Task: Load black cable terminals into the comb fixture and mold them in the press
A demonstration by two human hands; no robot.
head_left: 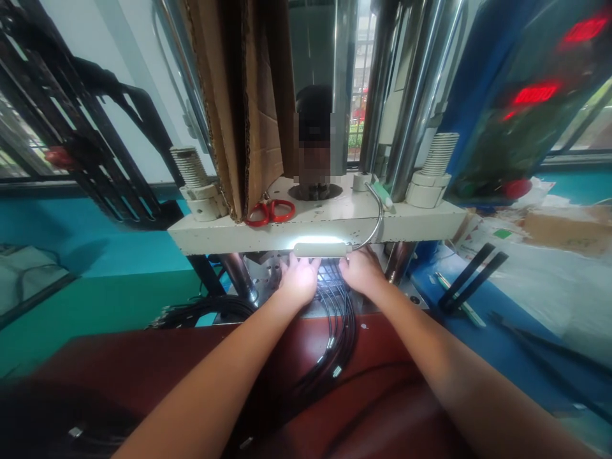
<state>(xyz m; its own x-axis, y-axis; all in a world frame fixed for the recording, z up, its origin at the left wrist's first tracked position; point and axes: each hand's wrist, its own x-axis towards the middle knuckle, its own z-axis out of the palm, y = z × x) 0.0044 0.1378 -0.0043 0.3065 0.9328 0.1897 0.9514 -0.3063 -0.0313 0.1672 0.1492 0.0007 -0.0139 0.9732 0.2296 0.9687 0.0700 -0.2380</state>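
So both hands are mid-frame under the front edge of the pale machine plate (411, 223), left hand (300, 282) just left of a bunch of thin black cables (352, 322) and right hand (363, 274) just right of it. Lit lamp (321, 250) hides some fingertips, so I can't tell if either hand is gripping anything. Cables run from between the hands down over the dark red table (182, 370) toward the lower middle. Red-handled scissors (282, 211) sit on the plate, left of centre, beside some cardboard (262, 121)
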